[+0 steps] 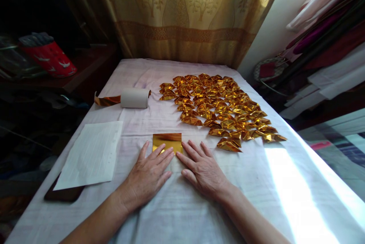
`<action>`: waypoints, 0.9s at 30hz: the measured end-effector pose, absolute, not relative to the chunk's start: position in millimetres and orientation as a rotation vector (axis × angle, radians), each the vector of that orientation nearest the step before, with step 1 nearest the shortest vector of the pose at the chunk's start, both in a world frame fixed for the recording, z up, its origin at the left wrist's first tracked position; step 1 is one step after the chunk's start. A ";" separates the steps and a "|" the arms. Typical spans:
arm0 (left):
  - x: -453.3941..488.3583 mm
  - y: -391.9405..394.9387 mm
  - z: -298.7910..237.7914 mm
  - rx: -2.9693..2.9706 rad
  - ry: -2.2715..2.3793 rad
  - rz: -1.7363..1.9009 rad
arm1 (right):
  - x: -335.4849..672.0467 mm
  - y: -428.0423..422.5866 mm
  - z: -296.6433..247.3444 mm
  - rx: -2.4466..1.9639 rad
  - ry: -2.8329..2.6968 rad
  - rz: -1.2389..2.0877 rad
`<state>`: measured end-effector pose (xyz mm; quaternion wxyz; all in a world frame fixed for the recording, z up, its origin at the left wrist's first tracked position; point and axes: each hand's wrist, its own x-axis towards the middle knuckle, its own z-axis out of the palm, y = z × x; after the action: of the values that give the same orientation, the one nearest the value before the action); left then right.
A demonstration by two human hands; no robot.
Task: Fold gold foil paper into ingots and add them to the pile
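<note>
A small gold foil sheet (pixel 168 140) lies flat on the white cloth in front of me. My left hand (pixel 149 177) rests flat on the cloth, fingers stretched out, with its fingertips on the sheet's near left edge. My right hand (pixel 201 169) lies flat beside it, fingers spread, its index fingertip touching the sheet's near right corner. Neither hand holds anything. Beyond the sheet to the right, several folded gold foil pieces (pixel 219 109) lie in rows.
A roll of gold foil (pixel 134 98) with a loose strip lies at the left back. A white paper (pixel 91 154) partly covers a dark phone (pixel 62 194) near the left edge. A curtain (pixel 185 11) hangs behind; shelves and fabric stand to the right.
</note>
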<state>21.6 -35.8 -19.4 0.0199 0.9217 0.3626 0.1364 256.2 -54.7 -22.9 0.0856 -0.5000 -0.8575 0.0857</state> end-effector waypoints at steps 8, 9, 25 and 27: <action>-13.8 -34.4 -13.4 2.876 1.216 0.450 | 257.3 -55.3 -24.7 -1.464 -2.422 0.156; -17.3 -33.8 -12.1 2.878 1.220 0.456 | 257.1 -55.4 -24.5 -1.450 -2.405 0.131; 12.0 -6.6 14.9 3.086 1.243 0.255 | 238.5 -22.2 -7.2 -1.373 -2.396 0.192; 12.1 -8.6 15.1 3.124 1.244 0.229 | 239.3 -23.0 -8.7 -1.375 -2.395 0.206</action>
<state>12.1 -8.6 15.1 -0.1141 0.9208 0.3668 0.0674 239.3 -23.0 -8.7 0.1852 -0.4878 -0.8500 0.0731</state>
